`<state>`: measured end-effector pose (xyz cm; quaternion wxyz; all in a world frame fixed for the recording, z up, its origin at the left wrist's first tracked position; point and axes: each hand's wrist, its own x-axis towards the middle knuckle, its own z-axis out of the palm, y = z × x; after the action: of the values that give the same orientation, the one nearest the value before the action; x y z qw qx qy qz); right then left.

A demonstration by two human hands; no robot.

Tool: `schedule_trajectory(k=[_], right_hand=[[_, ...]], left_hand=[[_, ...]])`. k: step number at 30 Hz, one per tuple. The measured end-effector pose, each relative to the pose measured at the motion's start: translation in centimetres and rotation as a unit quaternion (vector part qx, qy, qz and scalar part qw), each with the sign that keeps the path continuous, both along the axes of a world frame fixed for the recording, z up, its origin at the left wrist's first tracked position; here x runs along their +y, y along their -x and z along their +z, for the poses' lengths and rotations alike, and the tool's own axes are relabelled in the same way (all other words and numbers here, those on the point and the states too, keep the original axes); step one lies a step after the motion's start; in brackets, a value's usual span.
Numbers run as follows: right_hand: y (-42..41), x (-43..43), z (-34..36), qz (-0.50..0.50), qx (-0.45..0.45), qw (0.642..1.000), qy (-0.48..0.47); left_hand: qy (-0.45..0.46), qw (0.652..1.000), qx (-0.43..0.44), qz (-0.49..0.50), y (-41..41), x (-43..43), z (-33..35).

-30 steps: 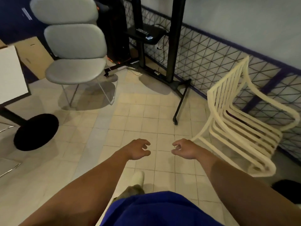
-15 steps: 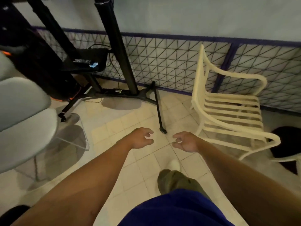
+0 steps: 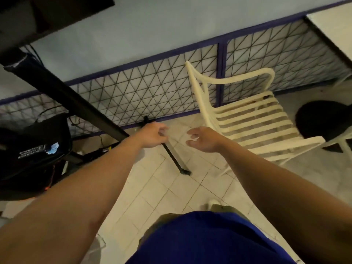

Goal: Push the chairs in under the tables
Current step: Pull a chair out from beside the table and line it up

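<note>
While both arms reach forward over the tiled floor (image 3: 171, 189), I log the left hand (image 3: 154, 135) with fingers loosely curled and nothing in them. Right hand (image 3: 204, 139): palm turned inward, fingers relaxed and slightly bent, also holding nothing. Motion blur softens the fingertips of both.

The cream slatted chair (image 3: 253, 126) stands right of the hands. Its back is on the side nearest them, and one armrest runs along the mesh fence panel (image 3: 133, 92). The right hand is just beside the lower chair back; I cannot tell if it touches.

The seat faces the white table (image 3: 331, 25) at upper right. The table's round black base (image 3: 323, 119) sits near the chair's front edge.

A black stand leg (image 3: 175, 159) crosses the floor below the left hand. Dark equipment (image 3: 34, 149) sits at far left.
</note>
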<state>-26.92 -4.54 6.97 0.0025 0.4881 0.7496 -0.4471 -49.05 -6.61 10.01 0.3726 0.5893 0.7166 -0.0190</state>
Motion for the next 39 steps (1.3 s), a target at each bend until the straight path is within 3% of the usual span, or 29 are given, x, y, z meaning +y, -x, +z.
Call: schedule_trajectory(k=[9,17,21,26,30,39], right_hand=[[0.9,8.3,-2.5,-0.240,-0.028,0.970,-0.013],[4.4,10.9,-6.5,-0.410,-0.053,0.910,0.041],[5.7,11.8,-8.8,-0.434,-0.084,0.894,0.067],[4.8,12.1,-10.6,-0.441,-0.122,0.884,0.098],[4.2,10.2,-11.4,-0.431,-0.151,0.882,0.114],[4.1,10.4,-11.8,-0.432,-0.145,0.883,0.116]], left_hand=[[0.002,0.973,0.028,-0.230,-0.3,18.8,-1.1],[-0.033,0.872,0.115,-0.474,-1.8,31.3,-4.8],[-0.029,0.824,0.155,-0.544,-2.9,34.6,-7.3],[-0.003,0.737,0.219,-0.639,-5.1,37.9,-9.9],[0.013,0.696,0.222,-0.683,-6.2,38.8,-11.2],[0.005,0.673,0.251,-0.696,-6.5,39.8,-12.7]])
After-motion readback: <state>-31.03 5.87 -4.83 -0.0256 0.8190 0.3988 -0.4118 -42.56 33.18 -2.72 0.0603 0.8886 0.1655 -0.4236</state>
